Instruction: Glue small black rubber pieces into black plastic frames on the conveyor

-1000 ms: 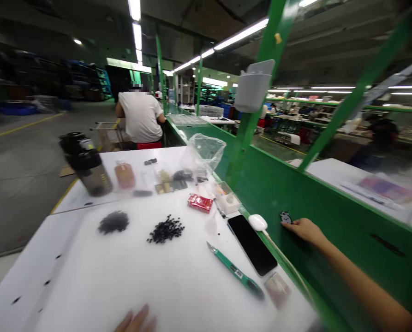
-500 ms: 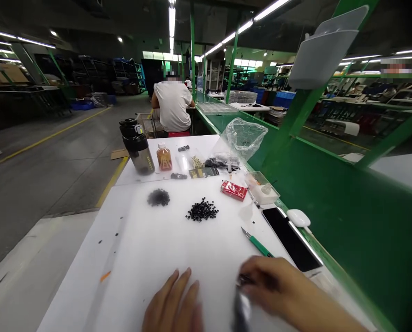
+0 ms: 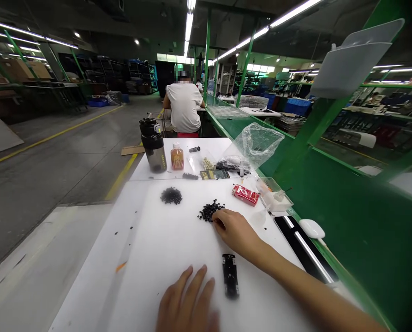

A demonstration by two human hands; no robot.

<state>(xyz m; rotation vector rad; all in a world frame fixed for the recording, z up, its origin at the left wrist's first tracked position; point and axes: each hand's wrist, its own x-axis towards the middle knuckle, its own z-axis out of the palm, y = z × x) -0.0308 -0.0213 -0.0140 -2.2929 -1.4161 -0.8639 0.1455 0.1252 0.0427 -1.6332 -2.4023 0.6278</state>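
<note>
My right hand (image 3: 236,230) reaches to a loose pile of small black pieces (image 3: 208,210). Its fingers are bent together at the pile's near right edge, and whatever is between the fingertips is hidden. Below that wrist lies a long, narrow black plastic part (image 3: 230,276) with notched corners, flat on the white board (image 3: 150,263). My left hand (image 3: 188,302) rests on the board left of this part, fingers spread, holding nothing. A second heap of tiny dark pieces (image 3: 171,195) sits farther back on the left.
Right of the pile are a red packet (image 3: 246,194), a clear box (image 3: 275,199) and a phone (image 3: 307,249). A black-lidded bottle (image 3: 153,147) and a small amber bottle (image 3: 177,157) stand behind. A co-worker in white (image 3: 185,106) sits ahead, back turned.
My right hand has let go of the black part, which now lies on the board, and has moved forward to the pile. The left hand stays flat. The view has shifted slightly.
</note>
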